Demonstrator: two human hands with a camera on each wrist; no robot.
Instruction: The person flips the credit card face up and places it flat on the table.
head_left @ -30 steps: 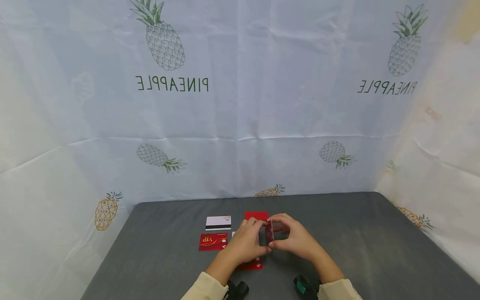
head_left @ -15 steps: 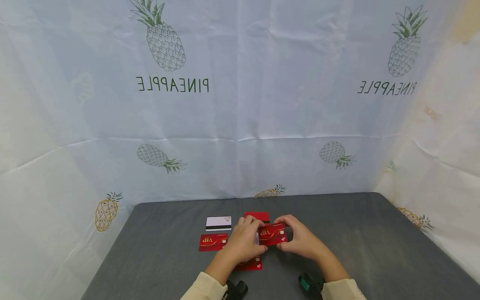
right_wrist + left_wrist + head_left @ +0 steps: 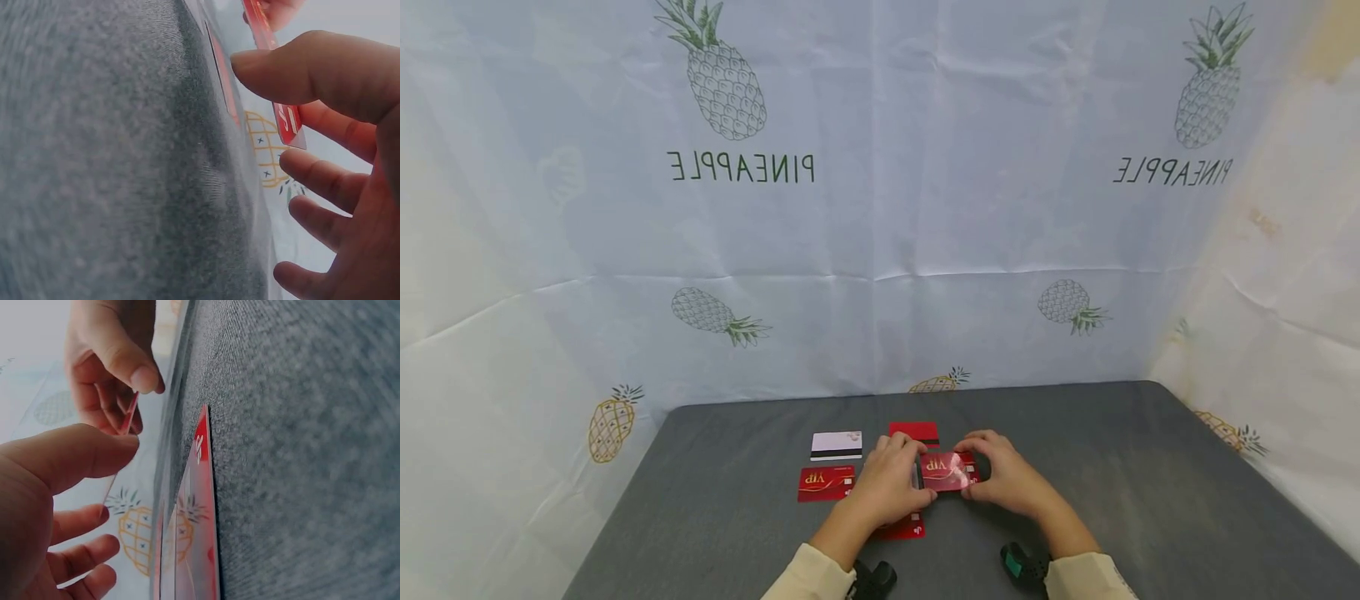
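Between my two hands is a red VIP card [image 3: 946, 472], raised above the grey table with its printed face up. My left hand [image 3: 886, 482] pinches its left edge between thumb and fingers. At the right edge, my right hand [image 3: 1006, 479] grips it with the thumb in front and fingers behind. The right wrist view shows the card [image 3: 289, 125] tilted, one corner beyond the thumb. In the left wrist view it appears nearly edge-on. Another red card [image 3: 910, 528] lies flat below my left hand, which partly covers it.
Left of my hands, a white card with a black stripe [image 3: 837, 447] lies behind a red VIP card [image 3: 826, 484]. A red card with a dark stripe [image 3: 914, 432] lies behind my left hand. Pineapple-print cloth [image 3: 880, 208] hangs behind the grey table [image 3: 715, 533].
The held card has turned from nearly edge-on to face up and tipped flatter, its glare growing. My right hand has moved slightly to the right; my left hand has barely moved.
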